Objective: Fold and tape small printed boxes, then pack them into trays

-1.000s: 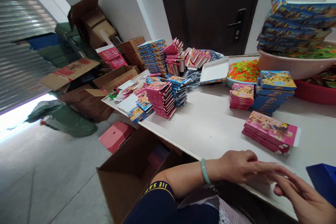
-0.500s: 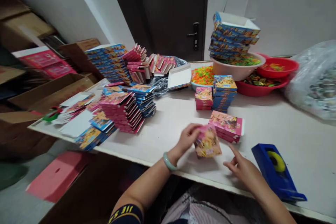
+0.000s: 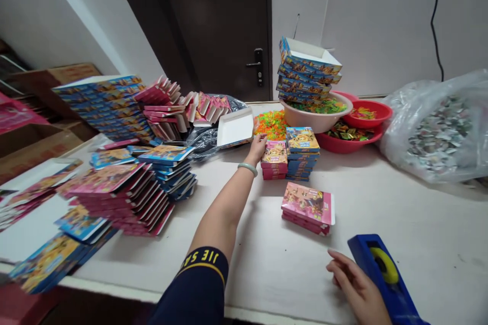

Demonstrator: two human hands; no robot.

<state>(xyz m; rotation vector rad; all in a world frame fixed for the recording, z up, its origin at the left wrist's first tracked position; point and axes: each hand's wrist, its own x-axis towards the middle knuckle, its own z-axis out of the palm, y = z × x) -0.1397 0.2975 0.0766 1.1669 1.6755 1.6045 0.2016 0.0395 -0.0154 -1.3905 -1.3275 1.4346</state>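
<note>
Stretched forward, my left hand [image 3: 257, 148] has its fingers at the left edge of the top pink box [image 3: 274, 152] on a short stack, gripping it there; the fingertips are partly hidden. Right beside that stack stands a stack of blue boxes [image 3: 302, 140]. Nearer to me lies another low pink stack [image 3: 307, 203]. My right hand [image 3: 347, 278] is near the front of the table with loosely bent fingers and nothing in them, just left of a blue tape dispenser [image 3: 385, 277].
Stacks of pink boxes [image 3: 114, 198] and blue boxes [image 3: 173, 175] fill the left side. Along the back are an open tray [image 3: 235, 128], a bowl of orange and green bits [image 3: 270, 124], a pale bowl [image 3: 320, 118] under stacked trays, red bowls [image 3: 353, 143] and a clear bag [image 3: 430, 132].
My left hand has moved forward from the table's front to the short pink stack, taking the pink box there. My right hand remains near the dispenser. The view has shifted right.
</note>
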